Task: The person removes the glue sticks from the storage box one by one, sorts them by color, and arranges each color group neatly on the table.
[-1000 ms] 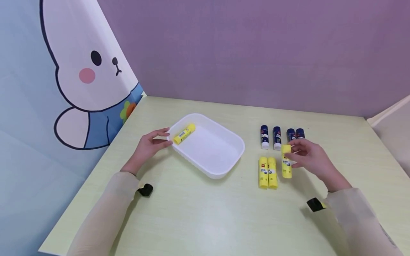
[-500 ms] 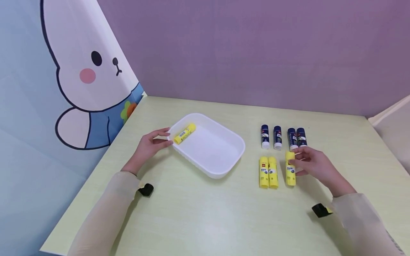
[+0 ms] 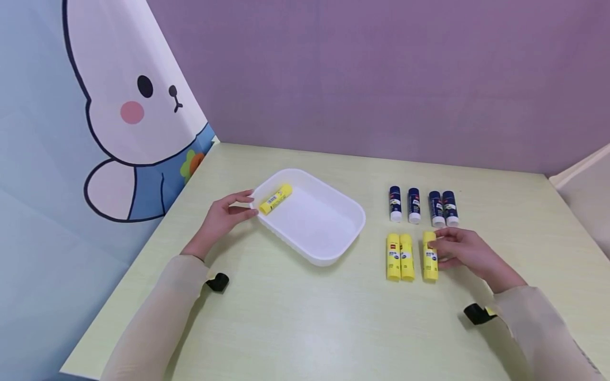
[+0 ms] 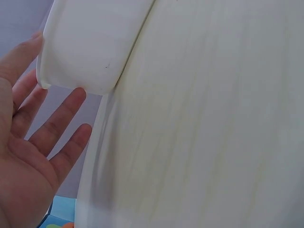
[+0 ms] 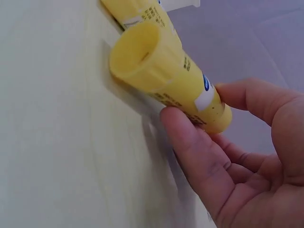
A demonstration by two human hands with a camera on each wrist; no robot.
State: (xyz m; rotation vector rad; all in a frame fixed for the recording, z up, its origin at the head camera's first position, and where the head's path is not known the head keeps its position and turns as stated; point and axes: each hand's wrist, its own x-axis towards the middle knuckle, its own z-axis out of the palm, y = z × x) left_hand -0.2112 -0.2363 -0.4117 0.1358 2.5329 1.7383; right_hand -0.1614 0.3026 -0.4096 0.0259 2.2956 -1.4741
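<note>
My right hand [image 3: 467, 255] pinches a yellow glue stick [image 3: 430, 259] between thumb and fingers. In the right wrist view that glue stick [image 5: 185, 78] lies low over the tabletop, its hollow end toward the camera; whether it touches the table I cannot tell. Just left of it, two yellow glue sticks [image 3: 399, 257] lie side by side. My left hand [image 3: 224, 214] touches the corner of a white plastic tray [image 3: 340, 233]. Seen from the left wrist, the fingers are spread, with some at the tray's rim [image 4: 45, 71]. One yellow glue stick [image 3: 276, 199] lies inside the tray.
Several navy glue sticks with white ends lie in a row behind the yellow ones, including a left one [image 3: 395, 203] and a touching pair at right [image 3: 443, 209]. A purple backdrop [image 3: 362, 79] stands behind the pale table [image 3: 295, 323]; a rabbit-print cloth [image 3: 138, 127] hangs left.
My right hand has come toward the near side with the yellow glue stick, away from the navy ones, bringing it about level with the two yellow sticks. My left hand stays at the tray.
</note>
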